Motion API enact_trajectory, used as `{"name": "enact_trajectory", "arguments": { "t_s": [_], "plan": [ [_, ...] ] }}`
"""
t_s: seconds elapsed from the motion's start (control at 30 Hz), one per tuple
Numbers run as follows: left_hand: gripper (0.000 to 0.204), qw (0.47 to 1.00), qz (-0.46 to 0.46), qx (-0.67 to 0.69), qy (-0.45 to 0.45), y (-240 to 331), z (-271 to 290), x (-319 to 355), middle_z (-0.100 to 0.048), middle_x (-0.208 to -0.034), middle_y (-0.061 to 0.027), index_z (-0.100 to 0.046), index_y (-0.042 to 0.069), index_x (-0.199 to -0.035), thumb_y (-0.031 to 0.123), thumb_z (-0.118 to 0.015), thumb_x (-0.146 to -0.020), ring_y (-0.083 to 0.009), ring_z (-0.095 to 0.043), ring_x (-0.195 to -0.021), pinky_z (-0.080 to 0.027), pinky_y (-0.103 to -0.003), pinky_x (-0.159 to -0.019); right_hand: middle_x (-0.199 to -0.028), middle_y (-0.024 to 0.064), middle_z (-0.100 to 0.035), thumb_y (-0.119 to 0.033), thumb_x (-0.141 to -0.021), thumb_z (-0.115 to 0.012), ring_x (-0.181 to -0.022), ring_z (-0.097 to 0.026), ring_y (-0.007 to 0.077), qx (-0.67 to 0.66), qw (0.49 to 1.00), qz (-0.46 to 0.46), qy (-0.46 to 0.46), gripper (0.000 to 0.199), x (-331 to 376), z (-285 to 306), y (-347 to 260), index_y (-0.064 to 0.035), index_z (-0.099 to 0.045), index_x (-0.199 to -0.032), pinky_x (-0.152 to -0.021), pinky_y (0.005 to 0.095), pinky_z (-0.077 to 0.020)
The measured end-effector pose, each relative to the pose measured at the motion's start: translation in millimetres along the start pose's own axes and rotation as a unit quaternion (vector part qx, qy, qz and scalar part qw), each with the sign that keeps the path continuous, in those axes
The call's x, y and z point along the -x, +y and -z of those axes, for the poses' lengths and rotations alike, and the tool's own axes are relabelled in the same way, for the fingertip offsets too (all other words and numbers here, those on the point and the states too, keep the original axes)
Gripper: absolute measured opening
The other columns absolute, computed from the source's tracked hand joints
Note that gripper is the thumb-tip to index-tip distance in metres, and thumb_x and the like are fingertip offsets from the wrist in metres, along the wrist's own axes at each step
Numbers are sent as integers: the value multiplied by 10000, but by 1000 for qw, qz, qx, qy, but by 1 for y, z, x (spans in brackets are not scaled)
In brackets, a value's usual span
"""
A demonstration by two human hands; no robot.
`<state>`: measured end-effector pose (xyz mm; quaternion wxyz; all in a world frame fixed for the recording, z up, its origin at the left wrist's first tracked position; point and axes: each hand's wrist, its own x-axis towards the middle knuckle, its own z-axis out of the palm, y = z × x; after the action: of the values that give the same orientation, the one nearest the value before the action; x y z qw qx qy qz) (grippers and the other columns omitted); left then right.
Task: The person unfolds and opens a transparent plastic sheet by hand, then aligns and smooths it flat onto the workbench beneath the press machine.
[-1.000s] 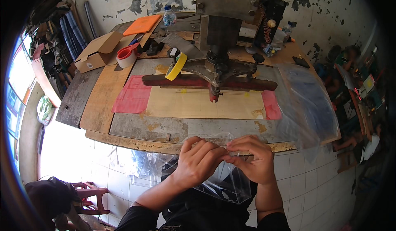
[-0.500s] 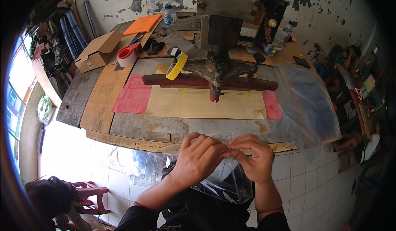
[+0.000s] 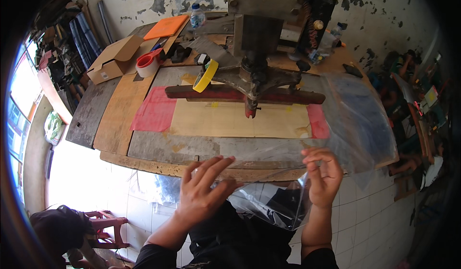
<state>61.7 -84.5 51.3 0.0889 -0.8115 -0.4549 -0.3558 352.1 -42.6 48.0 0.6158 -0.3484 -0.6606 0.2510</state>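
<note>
A clear plastic sheet (image 3: pixel 273 201) hangs over my lap, below the front edge of the worktable. My right hand (image 3: pixel 324 177) pinches its upper right edge, thumb and fingers bent close together. My left hand (image 3: pixel 201 189) is at the sheet's left side with fingers stretched and the thumb apart. The thumb lies by the sheet's edge, and whether it touches is hard to see. Beyond my hands, a cream sheet (image 3: pixel 240 124) with red pieces (image 3: pixel 152 109) at its ends lies under the red-edged bar (image 3: pixel 201 93) of a press (image 3: pixel 257 69).
More clear plastic (image 3: pixel 360 120) covers the table's right side. A yellow tape roll (image 3: pixel 205 77) leans on the press. A red-and-white tape dispenser (image 3: pixel 148 63), a cardboard box (image 3: pixel 114 60) and an orange folder (image 3: pixel 166 26) sit at the back left. A red stool (image 3: pixel 108 228) stands lower left.
My hands have moved apart, the left one leftward and the right one rightward. The left fingers have spread from a pinch, and the plastic sheet is stretched wider between the hands.
</note>
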Motion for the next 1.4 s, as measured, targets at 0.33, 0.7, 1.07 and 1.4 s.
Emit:
{"name": "enact_trajectory", "arguments": {
  "t_s": [0.33, 0.7, 1.07, 1.4],
  "plan": [
    [163, 998, -38, -32, 35, -63, -3, -28, -788, -1099, -2, -753, 127, -903, 115, -875, -795, -213, -729, -1054, -531, -399, -920, -1112, 165, -731, -198, -1121, -604, -1110, -691, 241, -11, 997, 17, 68, 189, -2, 25, 94, -21, -552, -1164, -1068, 408, -511],
    [104, 892, 287, 340, -82, -99, -47, -13, -817, -959, -95, -764, -6, -966, 75, -820, -932, -189, -787, -921, -597, -340, -867, -961, 73, -739, -132, -1097, -643, -880, -727, 152, -44, 961, -272, -15, 116, -11, 27, 104, -22, -608, -1085, -847, 286, -528],
    [454, 820, 353, 448, -36, -97, -51, -13, -794, -1034, -106, -542, 34, -1466, 53, -700, -1041, -130, -736, -1035, -534, -266, -909, -921, 88, -757, -135, -1092, -653, -876, -716, 139, -1, 968, -249, 22, 139, -6, 23, 98, -1, -619, -1089, -861, 283, -522],
    [364, 814, 350, 461, -48, -105, -50, -6, -784, -1079, -58, -605, 12, -1425, 97, -666, -1076, -27, -630, -925, -476, -200, -817, -943, 95, -772, -123, -1072, -688, -895, -719, 141, -10, 968, -251, 22, 136, -6, 23, 101, 0, -630, -1085, -869, 280, -524]
  ]
}}
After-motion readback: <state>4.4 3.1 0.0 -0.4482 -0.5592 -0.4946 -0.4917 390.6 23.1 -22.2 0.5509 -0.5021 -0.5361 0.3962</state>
